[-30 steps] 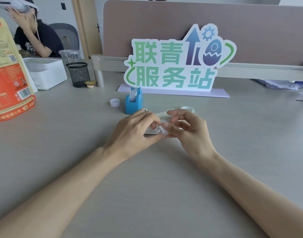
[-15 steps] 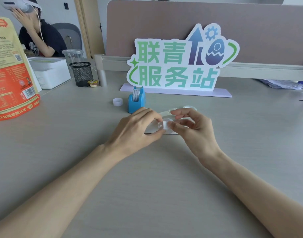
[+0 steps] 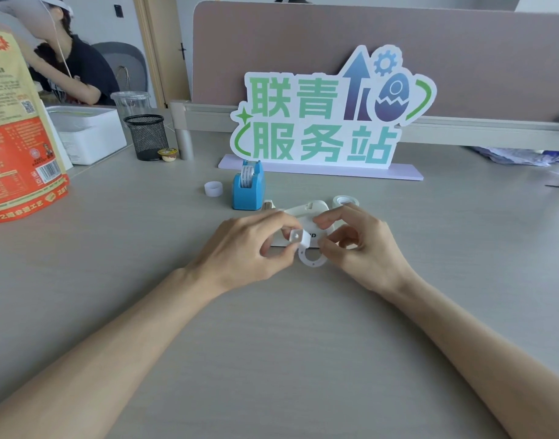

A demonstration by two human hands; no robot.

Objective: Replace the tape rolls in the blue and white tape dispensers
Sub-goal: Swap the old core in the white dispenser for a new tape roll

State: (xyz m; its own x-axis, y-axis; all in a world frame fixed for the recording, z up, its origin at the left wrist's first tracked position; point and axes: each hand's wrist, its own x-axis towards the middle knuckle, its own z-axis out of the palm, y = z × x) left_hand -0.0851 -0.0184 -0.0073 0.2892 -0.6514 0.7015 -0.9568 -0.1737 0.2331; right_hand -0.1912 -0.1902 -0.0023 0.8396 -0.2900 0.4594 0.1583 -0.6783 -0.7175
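My left hand (image 3: 243, 248) pinches a small white square spindle piece (image 3: 298, 237) at its fingertips. My right hand (image 3: 360, 245) holds a thin white tape core ring (image 3: 313, 259) by its right side, just below that piece. Behind both hands the white tape dispenser (image 3: 306, 213) lies on the desk, partly hidden. The blue tape dispenser (image 3: 249, 190) stands upright behind it with a white roll loaded. A fresh clear tape roll (image 3: 345, 201) lies to the right of the white dispenser. A small white empty core (image 3: 213, 188) sits left of the blue one.
A standing sign (image 3: 322, 122) on a lilac base runs across the back of the desk. At the far left are an orange bag (image 3: 18, 137), a white box (image 3: 88, 131), a black mesh cup (image 3: 146, 136) and a seated person (image 3: 69, 64).
The two hands have drawn slightly apart; the white ring now hangs free in the right fingers while the square piece stays in the left. The camera has come closer.
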